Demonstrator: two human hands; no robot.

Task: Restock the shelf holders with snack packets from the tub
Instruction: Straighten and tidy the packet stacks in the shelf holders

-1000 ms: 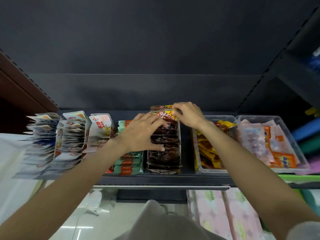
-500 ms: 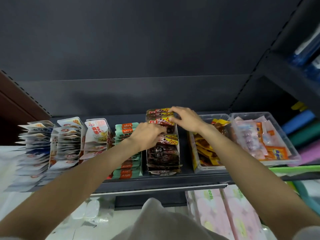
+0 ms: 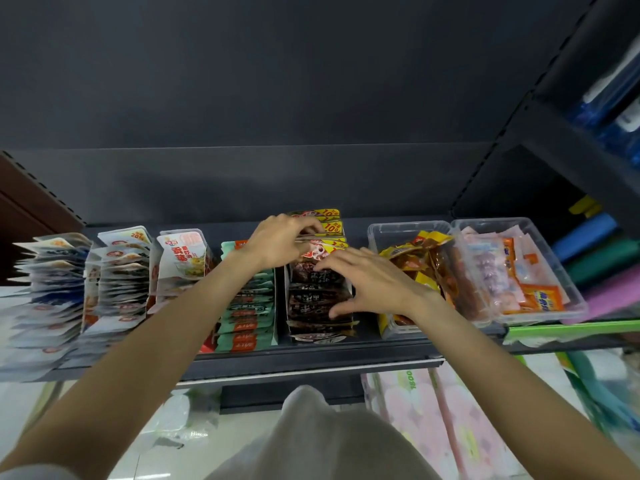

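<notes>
A white card holder in the middle of the dark shelf holds a row of dark brown snack packets. At the back of that row stand packets with red and yellow tops. My left hand reaches to the back of the row and pinches the top edge of one of those packets. My right hand lies over the front packets with its fingers spread and the thumb low at the holder's right side. A clear tub with yellow and brown packets stands just right of the holder.
Left of the holder stand a row of green packets, a white packet holder and stacks of pale packets. A second clear tub with pink and orange packets sits far right. Pink tissue packs lie below the shelf.
My left hand has moved up to the back packets and taken hold of one. My right hand has left the back of the row and come down over the front packets.
</notes>
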